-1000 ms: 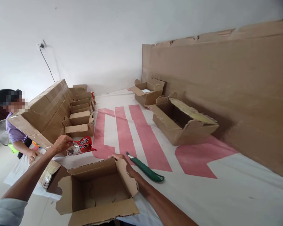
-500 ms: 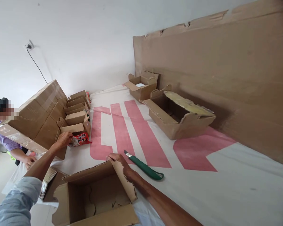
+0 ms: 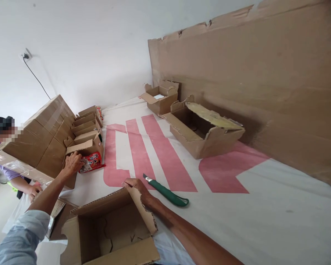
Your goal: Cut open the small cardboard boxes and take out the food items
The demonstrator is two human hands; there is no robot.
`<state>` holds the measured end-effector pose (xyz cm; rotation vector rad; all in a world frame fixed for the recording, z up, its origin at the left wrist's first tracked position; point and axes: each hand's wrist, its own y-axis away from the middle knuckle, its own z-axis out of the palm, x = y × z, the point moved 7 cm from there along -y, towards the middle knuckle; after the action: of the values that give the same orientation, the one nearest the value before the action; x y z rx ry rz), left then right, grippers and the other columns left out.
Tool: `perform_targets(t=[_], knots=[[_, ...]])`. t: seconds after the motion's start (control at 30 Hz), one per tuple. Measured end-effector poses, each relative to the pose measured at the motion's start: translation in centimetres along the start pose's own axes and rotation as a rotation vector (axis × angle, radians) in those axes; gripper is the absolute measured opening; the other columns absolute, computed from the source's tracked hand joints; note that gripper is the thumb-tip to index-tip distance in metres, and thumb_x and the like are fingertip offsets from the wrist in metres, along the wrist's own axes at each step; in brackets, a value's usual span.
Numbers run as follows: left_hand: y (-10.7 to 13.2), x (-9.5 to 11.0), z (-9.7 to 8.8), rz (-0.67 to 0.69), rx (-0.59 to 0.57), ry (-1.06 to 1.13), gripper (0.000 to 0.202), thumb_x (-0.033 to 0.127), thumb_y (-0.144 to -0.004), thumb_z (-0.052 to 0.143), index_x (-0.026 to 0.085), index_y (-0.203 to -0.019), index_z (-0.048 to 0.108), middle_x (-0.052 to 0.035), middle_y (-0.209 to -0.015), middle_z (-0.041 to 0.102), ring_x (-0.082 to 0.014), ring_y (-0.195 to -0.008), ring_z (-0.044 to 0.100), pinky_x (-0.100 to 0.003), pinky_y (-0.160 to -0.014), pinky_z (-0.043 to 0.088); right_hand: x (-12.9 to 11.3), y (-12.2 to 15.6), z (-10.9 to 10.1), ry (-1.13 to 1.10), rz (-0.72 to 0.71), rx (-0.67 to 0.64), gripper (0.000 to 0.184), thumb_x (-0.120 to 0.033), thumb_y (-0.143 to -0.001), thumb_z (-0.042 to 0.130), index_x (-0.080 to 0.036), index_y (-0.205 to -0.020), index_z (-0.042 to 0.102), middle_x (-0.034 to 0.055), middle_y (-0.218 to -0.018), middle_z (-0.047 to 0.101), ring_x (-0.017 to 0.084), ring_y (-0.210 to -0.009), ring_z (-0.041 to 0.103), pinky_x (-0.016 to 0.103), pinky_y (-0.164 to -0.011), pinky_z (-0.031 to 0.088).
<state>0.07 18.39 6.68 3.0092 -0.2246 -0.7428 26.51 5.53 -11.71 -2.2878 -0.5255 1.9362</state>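
My left hand [image 3: 73, 163] is stretched far out and closed on the end of a red snack packet [image 3: 91, 162], which lies against the front of a small open carton [image 3: 85, 147]. My right hand [image 3: 135, 186] grips the far corner of an open empty cardboard box [image 3: 110, 228] right in front of me, fingers curled over its flap. A green utility knife [image 3: 167, 191] lies on the white and pink sheet just right of that hand.
A row of small open cartons [image 3: 84, 123] runs along large taped boxes [image 3: 41, 136] at left. Two open cartons [image 3: 204, 132] stand at the back by a tall cardboard sheet [image 3: 251, 73]. Another person [image 3: 5, 154] works at far left.
My left hand has carried the red packet away from me, up to the small carton at left. The right hand has stayed on the box corner. The view has shifted a little.
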Motion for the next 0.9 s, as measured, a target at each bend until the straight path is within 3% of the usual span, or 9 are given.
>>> perform_targets(t=[0.2, 0.33, 0.47, 0.73, 0.9], knots=[[1.0, 2.0, 0.2, -0.001, 0.011, -0.029, 0.051, 0.040, -0.087, 0.078, 0.023, -0.132, 0.061, -0.0156, -0.136, 0.065, -0.0359, -0.128, 0.057, -0.049, -0.103, 0.046, 0.4, -0.1, 0.3, 0.003, 0.002, 0.002, 0.042, -0.041, -0.095, 0.050, -0.025, -0.063, 0.030, -0.0004, -0.061, 0.042, 0.016, -0.060, 0.036, 0.035, -0.060, 0.023], [1.3, 2.8, 0.5, -0.016, 0.043, -0.056, 0.044, 0.030, -0.090, 0.075, 0.020, -0.130, 0.060, -0.0198, -0.138, 0.062, -0.0375, -0.130, 0.054, -0.051, -0.106, 0.044, 0.0, 0.0, 0.1, 0.003, 0.008, -0.002, 0.041, -0.041, -0.096, 0.049, -0.025, -0.063, 0.030, -0.0010, -0.060, 0.040, 0.016, -0.060, 0.036, 0.034, -0.059, 0.024], [0.9, 2.2, 0.5, -0.059, 0.063, -0.065, 0.036, 0.026, -0.093, 0.068, 0.019, -0.127, 0.060, -0.0225, -0.137, 0.061, -0.0395, -0.131, 0.053, -0.052, -0.106, 0.043, -0.5, 0.0, -0.2, -0.001, 0.016, -0.005, 0.042, -0.043, -0.097, 0.048, -0.025, -0.063, 0.030, -0.0012, -0.060, 0.041, 0.017, -0.061, 0.037, 0.034, -0.059, 0.024], [1.0, 1.9, 0.0, -0.125, 0.077, -0.047, 0.038, 0.022, -0.095, 0.058, 0.018, -0.133, 0.059, -0.0235, -0.142, 0.060, -0.0399, -0.133, 0.054, -0.051, -0.106, 0.045, -1.2, 0.0, -0.4, -0.015, 0.028, -0.026, 0.041, -0.041, -0.097, 0.048, -0.025, -0.063, 0.031, -0.0012, -0.059, 0.040, 0.016, -0.061, 0.036, 0.033, -0.059, 0.024], [1.1, 3.1, 1.5, -0.114, -0.046, 0.006, 0.036, 0.033, -0.101, 0.055, 0.015, -0.130, 0.064, -0.0226, -0.130, 0.070, -0.0382, -0.124, 0.066, -0.048, -0.101, 0.051, -1.6, 0.1, -0.5, -0.023, 0.029, -0.028, 0.040, -0.040, -0.097, 0.048, -0.025, -0.064, 0.031, -0.0018, -0.060, 0.038, 0.016, -0.061, 0.034, 0.034, -0.060, 0.024]])
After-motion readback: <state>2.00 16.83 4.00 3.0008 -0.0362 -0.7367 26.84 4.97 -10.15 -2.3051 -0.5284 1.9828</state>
